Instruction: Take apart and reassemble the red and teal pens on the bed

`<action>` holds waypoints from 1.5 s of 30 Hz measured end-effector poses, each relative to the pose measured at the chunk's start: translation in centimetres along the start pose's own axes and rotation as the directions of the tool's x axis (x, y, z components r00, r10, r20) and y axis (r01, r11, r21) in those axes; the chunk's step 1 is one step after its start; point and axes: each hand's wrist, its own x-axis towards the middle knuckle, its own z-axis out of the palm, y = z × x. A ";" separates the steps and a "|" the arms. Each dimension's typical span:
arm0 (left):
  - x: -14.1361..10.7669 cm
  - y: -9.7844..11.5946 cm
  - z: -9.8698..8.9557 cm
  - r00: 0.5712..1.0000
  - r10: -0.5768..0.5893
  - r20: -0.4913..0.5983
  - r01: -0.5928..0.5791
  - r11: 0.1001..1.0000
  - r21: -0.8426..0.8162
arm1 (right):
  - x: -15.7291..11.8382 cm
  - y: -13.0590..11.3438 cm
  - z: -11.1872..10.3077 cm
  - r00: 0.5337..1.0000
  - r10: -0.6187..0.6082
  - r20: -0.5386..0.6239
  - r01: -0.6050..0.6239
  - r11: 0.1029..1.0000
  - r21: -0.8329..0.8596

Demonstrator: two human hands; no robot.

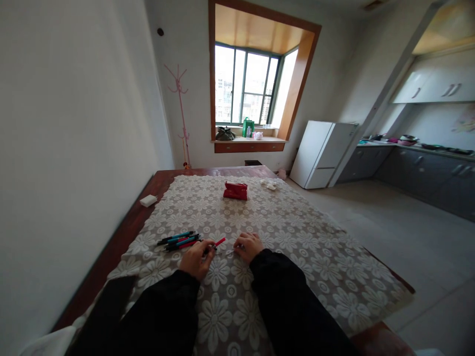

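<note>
From the head view, any writing on the pens or the green bag (248, 127) is too small to read.

The red pouch (236, 192) sits on the lacy cloth (230, 291), at 12 o'clock from the hands. What is in it cannot be seen. The green bag stands on the window ledge (241, 140), with a dark bag (224, 133) beside it, at its 9 o'clock.

There are two hands. The left hand (197, 258) is mostly closed, its thumb and fingers pinching one red stick (220, 243) that points to about 2 o'clock. The right hand (248, 247) is curled, with one thin, pale stick (230, 251) pinched at its fingertips. The two hands are near each other but apart.

A pile of blue, red and black pens (180, 241) lies just beside the left hand, at its 10 o'clock. They overlap, so I cannot count them all. One white box (148, 200) is at 10 o'clock from the hands, and some crumpled white stuff (269, 185) is at 1 o'clock.
</note>
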 end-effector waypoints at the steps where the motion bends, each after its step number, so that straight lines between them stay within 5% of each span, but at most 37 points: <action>1: 0.0 0.0 -0.1 1.000 0.002 0.016 -0.002 1.000 -0.002 | 0.0 -0.1 0.1 1.000 0.001 -0.006 -0.001 1.000 0.004; 7: 0.0 0.0 -0.2 0.998 0.030 0.052 -0.029 0.999 -0.031 | 0.2 -0.5 0.0 0.985 0.026 -0.168 0.014 0.973 0.232; 12: -0.1 -0.4 0.3 0.995 0.079 0.059 -0.077 0.996 -0.044 | 0.4 -1.2 0.1 0.959 0.157 -0.235 0.060 0.699 0.713; 17: -0.3 -0.2 0.4 0.991 0.114 0.068 -0.111 0.993 -0.045 | 0.3 -2.1 0.4 0.971 0.141 -0.191 0.091 0.524 0.847; 24: -0.4 -0.2 0.9 0.989 0.150 -0.001 -0.150 0.987 -0.055 | 0.1 -2.8 -0.4 0.954 0.102 -0.281 0.135 0.693 0.708; 35: -0.2 0.4 -0.3 0.984 0.174 0.047 -0.174 0.985 -0.018 | -0.2 -2.9 -0.6 0.969 -0.021 -0.246 0.180 0.742 0.646; 40: -0.2 0.2 0.1 0.981 0.149 -0.122 -0.156 0.987 -0.050 | -0.3 -1.8 -0.4 0.980 -0.102 -0.170 0.144 0.956 0.258; 45: -0.3 -0.1 0.6 0.976 0.142 -0.164 -0.156 0.985 -0.077 | -0.2 -1.2 0.3 0.987 -0.102 -0.125 0.108 0.993 0.041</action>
